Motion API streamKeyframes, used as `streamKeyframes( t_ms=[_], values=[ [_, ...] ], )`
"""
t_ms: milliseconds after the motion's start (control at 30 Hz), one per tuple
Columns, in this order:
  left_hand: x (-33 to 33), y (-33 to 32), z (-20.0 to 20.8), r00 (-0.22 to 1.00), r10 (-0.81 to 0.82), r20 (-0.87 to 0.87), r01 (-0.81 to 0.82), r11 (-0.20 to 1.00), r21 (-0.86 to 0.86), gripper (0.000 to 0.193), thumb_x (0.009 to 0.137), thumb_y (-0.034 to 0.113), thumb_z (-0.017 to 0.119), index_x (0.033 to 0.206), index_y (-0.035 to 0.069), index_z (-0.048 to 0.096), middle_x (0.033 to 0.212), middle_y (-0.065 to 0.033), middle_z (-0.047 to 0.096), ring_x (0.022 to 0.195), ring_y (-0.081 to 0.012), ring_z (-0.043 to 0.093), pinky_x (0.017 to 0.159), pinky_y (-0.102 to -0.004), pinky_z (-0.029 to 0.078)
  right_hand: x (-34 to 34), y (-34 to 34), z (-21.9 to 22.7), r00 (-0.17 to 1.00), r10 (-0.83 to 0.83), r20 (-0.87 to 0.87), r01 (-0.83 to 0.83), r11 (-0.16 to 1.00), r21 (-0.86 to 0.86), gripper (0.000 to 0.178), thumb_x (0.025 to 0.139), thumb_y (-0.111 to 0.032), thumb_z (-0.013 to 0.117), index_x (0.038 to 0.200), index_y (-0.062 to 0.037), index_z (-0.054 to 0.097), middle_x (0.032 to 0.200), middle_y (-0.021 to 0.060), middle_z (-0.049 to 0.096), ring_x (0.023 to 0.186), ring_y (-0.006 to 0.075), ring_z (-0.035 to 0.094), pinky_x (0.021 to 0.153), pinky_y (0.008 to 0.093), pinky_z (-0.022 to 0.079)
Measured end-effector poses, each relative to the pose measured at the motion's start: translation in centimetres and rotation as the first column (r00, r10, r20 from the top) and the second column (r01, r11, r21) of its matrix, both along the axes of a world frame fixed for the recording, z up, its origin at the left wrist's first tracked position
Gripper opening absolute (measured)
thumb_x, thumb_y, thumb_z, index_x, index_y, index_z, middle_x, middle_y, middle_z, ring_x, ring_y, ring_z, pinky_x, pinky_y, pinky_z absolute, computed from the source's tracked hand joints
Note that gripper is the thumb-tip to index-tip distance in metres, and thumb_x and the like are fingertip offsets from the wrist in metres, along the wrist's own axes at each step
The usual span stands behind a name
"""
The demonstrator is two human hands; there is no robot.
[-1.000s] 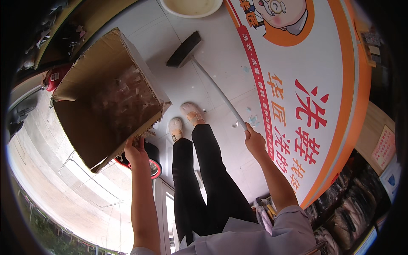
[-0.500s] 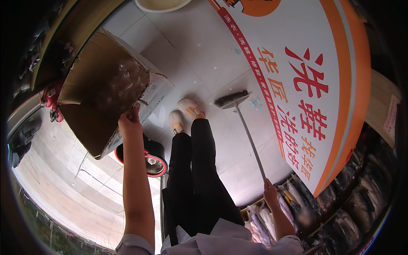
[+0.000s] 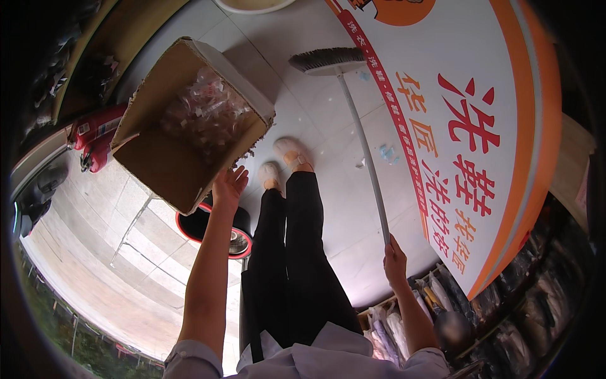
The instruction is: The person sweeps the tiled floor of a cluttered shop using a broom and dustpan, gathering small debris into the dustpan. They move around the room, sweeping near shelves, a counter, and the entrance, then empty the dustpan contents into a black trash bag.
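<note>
A brown cardboard box (image 3: 158, 158) stands to my left with its opening toward me, and crumpled clear plastic pieces (image 3: 208, 114) lie inside it. My left hand (image 3: 230, 186) is beside the box's near right edge, its fingers spread; whether they still touch the cardboard I cannot tell. My right hand (image 3: 395, 260) is wrapped round the upper end of the grey handle of a broom (image 3: 363, 136). The broom's dark bristles are at the far middle, beside a big sign board.
The white and orange sign board (image 3: 467, 126) fills the right. Small light-blue scraps (image 3: 387, 153) lie on the tiled floor (image 3: 315, 114). A black and red round object (image 3: 237, 237) sits below the box, with red items (image 3: 95, 142) left of it. Plastic-wrapped garments (image 3: 442, 290) hang at lower right.
The box has tipped more upright, showing the plastic pieces inside. My left hand's fingers have spread at its edge. The broom head has swung up and left, away from me.
</note>
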State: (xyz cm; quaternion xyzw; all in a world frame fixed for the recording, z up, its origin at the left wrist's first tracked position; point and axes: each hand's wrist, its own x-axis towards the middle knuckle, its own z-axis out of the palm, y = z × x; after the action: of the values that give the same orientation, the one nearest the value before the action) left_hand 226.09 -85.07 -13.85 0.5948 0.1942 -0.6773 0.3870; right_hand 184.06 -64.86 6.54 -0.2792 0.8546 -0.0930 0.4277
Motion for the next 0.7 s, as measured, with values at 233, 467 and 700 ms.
streamKeyframes(
  t_ms=[233,467,700],
  values=[
    [0.9,7.3,3.1,0.925,-0.312,0.216,0.309,0.95,0.045,0.04,0.093,0.027,0.054,0.127,0.006,0.052,0.106,-0.0128,0.066,0.086,-0.0194,0.065,0.074,-0.0297,0.052,-0.4,-12.6,-8.2,0.998,0.035,-0.053,-0.025,0.985,0.171,0.039,0.098,-0.025,0.045,0.134,-0.0105,0.051,0.076,0.0074,0.059,0.065,0.0159,0.051,0.063,0.0314,0.044],
    [3.6,14.9,6.3,0.859,-0.419,0.294,0.409,0.907,0.096,0.039,0.093,0.02,0.051,0.127,0.002,0.051,0.101,-0.0133,0.067,0.078,-0.0174,0.066,0.067,-0.0263,0.051,-4.5,4.4,-8.1,0.97,-0.027,-0.243,0.104,0.945,0.311,0.04,0.096,-0.028,0.046,0.132,-0.0117,0.053,0.099,0.0181,0.067,0.087,0.0296,0.065,0.078,0.04,0.049],
    [4.3,20.5,10.1,0.84,-0.442,0.315,0.408,0.897,0.173,0.041,0.088,0.017,0.054,0.125,-0.001,0.051,0.096,-0.0098,0.068,0.077,-0.0149,0.065,0.067,-0.0252,0.05,-7.9,22.5,0.6,0.949,-0.035,-0.312,0.13,0.949,0.287,0.04,0.095,-0.025,0.047,0.127,-0.0044,0.056,0.09,0.0154,0.068,0.075,0.0238,0.064,0.067,0.0366,0.05]
  ],
)
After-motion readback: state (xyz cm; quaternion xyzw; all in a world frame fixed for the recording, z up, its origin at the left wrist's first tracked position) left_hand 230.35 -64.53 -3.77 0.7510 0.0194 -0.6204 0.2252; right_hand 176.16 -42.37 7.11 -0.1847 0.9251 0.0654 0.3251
